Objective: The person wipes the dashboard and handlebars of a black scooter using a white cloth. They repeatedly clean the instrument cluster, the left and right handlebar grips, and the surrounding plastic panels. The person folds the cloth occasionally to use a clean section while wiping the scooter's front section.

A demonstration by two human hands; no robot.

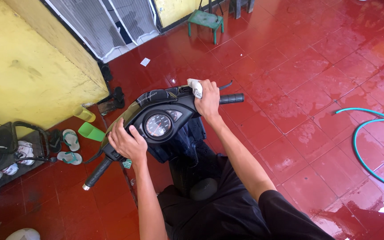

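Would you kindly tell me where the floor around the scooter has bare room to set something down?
Bare wet tiles lie between the right grip, the green stool and the hose. By the left grip it is crowded: sandals, shoe rack and green scoop.
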